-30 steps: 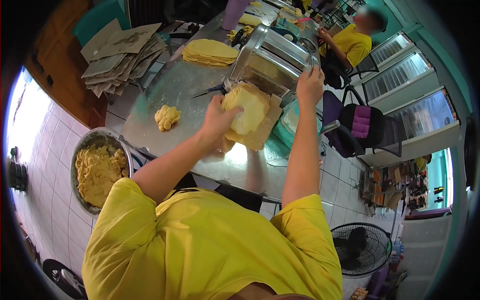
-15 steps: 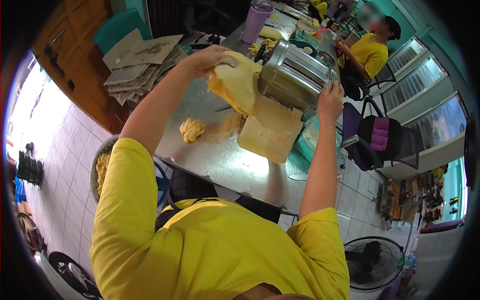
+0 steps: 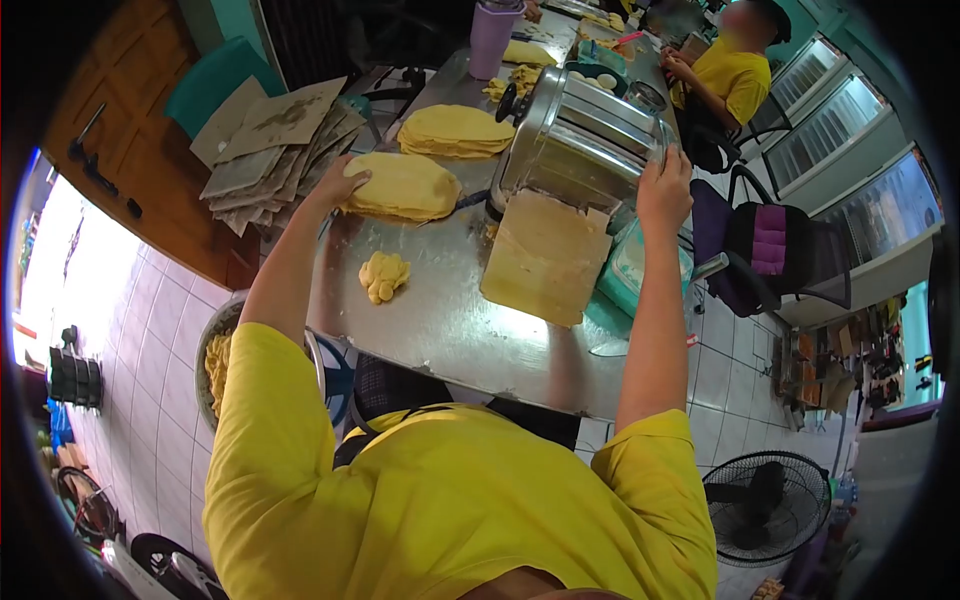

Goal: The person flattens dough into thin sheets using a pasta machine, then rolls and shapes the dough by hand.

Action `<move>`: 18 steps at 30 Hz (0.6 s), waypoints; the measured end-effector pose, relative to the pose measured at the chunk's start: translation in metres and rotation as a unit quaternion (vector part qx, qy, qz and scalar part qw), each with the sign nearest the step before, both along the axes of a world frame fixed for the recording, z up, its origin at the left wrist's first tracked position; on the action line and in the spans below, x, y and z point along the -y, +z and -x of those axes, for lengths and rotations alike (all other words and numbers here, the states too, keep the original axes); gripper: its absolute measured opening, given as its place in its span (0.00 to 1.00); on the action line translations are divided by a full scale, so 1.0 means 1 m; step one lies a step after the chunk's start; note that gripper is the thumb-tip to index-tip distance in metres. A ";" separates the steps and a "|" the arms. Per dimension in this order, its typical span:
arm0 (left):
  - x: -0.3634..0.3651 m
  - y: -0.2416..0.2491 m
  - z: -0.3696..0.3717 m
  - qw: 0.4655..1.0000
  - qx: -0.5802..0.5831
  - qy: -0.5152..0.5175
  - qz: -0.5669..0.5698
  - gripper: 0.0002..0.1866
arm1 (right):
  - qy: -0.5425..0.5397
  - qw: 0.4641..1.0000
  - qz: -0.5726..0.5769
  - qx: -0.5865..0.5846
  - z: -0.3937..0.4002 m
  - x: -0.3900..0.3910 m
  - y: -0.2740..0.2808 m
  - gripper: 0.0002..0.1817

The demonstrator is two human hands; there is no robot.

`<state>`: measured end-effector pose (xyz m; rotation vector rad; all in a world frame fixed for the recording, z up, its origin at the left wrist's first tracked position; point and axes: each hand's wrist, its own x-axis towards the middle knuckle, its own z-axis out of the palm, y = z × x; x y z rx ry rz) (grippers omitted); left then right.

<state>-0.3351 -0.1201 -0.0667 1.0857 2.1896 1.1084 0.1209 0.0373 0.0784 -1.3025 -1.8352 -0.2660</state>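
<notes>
My left hand point(image 3: 342, 183) grips the left edge of a flat dough sheet point(image 3: 405, 183), which lies on a low stack of similar oval yellow sheets. Behind it is a second stack of dough sheets point(image 3: 455, 131). My right hand point(image 3: 664, 190) is closed on the right end of a shiny metal dough roller machine point(image 3: 583, 130); the exact part under the fingers is hidden. A pale flat board point(image 3: 547, 262) slopes down from the machine's front. Nearer me, a lumpy piece of dough point(image 3: 384, 277) sits on the metal table point(image 3: 440, 320).
A teal container point(image 3: 640, 270) stands right of the board. Left of the table are stacked cardboard sheets point(image 3: 270, 150) and a bowl of dough point(image 3: 217, 365). A purple tumbler point(image 3: 492, 40) stands at the back. A person in yellow point(image 3: 728, 80) sits at the far right.
My left hand has moved left and down from beside the machine, bringing the dough sheet onto the stack. The sheet now lies flat. My right hand stays at the machine's right end.
</notes>
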 end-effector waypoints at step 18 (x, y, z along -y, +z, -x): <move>-0.033 0.042 -0.142 0.867 -0.460 -0.173 -0.074 0.24 | -0.007 1.000 -0.023 0.011 -0.003 -0.002 -0.001 0.23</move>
